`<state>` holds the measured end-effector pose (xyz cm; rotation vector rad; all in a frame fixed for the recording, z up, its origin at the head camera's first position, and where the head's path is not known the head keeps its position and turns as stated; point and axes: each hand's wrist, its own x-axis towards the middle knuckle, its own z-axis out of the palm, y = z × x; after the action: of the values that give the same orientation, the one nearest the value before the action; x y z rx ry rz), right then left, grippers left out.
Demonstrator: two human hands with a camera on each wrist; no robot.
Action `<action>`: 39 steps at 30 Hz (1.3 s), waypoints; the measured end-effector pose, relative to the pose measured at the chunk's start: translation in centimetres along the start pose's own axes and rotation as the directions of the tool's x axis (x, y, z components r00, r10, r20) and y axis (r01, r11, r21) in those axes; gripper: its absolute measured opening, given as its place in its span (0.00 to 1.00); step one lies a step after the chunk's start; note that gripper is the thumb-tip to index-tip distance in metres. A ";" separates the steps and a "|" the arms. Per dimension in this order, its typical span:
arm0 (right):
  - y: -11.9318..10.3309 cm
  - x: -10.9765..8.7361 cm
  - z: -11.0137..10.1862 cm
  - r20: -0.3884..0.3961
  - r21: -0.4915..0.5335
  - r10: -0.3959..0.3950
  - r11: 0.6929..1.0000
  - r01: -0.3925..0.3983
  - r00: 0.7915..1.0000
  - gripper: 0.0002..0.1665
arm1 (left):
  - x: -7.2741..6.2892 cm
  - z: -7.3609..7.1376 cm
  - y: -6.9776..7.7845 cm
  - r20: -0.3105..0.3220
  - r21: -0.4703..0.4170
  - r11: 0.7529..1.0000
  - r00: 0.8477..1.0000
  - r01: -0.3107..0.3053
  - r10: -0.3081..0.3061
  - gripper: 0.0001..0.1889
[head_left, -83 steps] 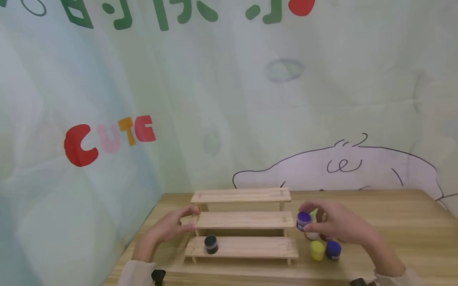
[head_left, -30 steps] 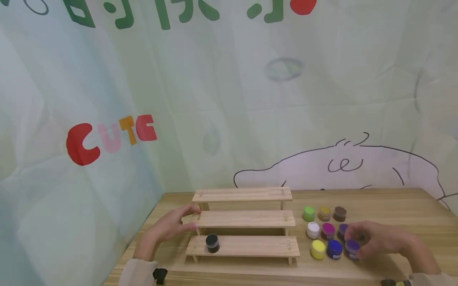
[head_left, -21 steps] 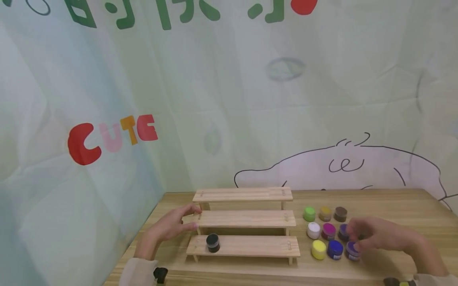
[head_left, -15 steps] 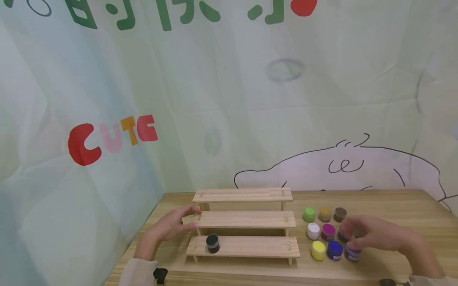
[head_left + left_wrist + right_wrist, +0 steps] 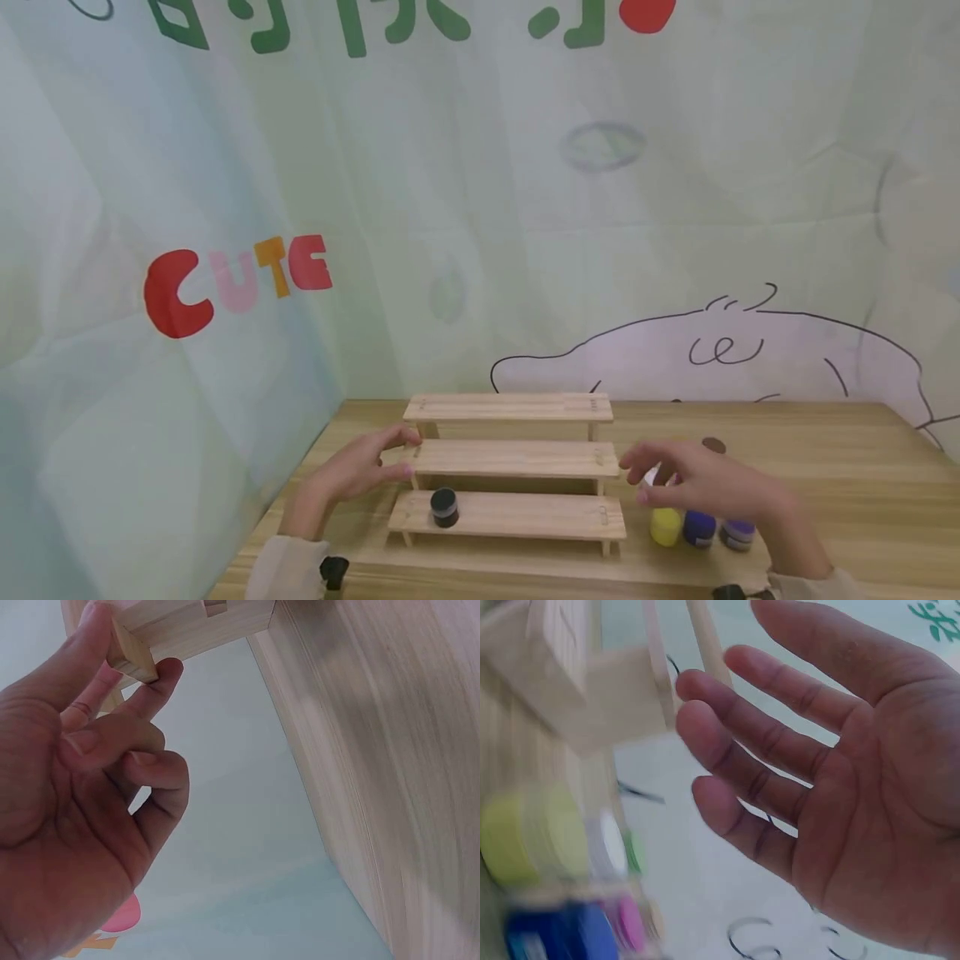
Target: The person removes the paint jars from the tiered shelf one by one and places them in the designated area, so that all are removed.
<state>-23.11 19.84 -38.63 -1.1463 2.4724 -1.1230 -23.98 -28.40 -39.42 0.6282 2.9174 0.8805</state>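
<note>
A three-tier wooden display rack (image 5: 517, 458) stands on the table. My left hand (image 5: 367, 462) pinches the left end of its middle tier; in the left wrist view the thumb and a fingertip grip the wooden end piece (image 5: 133, 652). One black-lidded paint jar (image 5: 445, 507) stands on the lowest tier, towards its left end. My right hand (image 5: 701, 479) hovers by the rack's right end, holding nothing, its fingers spread and loosely bent in the right wrist view. Below it, the yellow jar (image 5: 665, 527), blue jar (image 5: 699, 529) and purple jar (image 5: 738, 534) form a front row.
Behind, the right hand covers most other jars; a brown lid (image 5: 714, 445) and part of a white jar (image 5: 651, 477) show. In the right wrist view a magenta jar (image 5: 629, 922) and green jar (image 5: 634, 851) appear. A printed cloth (image 5: 480, 208) hangs behind the table (image 5: 840, 467).
My right hand held a purple jar beside the rack, set it down right of the blue jar and released it. Then it moved back left to the rack, empty. The left hand stayed.
</note>
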 end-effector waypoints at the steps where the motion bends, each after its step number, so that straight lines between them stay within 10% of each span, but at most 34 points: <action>1: -0.2 0.6 0.3 -0.004 0.000 0.001 1.000 -0.001 1.000 0.19 | 0.0 0.0 0.0 0.000 -0.001 1.000 1.000 0.002 -0.002 0.19; 24: -5.6 11.2 9.7 -0.084 0.202 -0.067 0.976 0.083 0.994 0.23 | 0.0 0.0 0.0 -0.012 -0.035 0.999 1.000 0.006 -0.006 0.19; 39: -6.0 14.2 16.5 -0.126 0.211 -0.074 0.972 0.100 0.989 0.33 | 0.2 0.1 -0.3 -0.007 -0.011 1.000 1.000 -0.025 0.025 0.20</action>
<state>-21.86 -2.06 -43.99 -1.1644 2.3278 -1.4838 -24.30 -28.53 -39.63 0.6636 2.9148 0.9034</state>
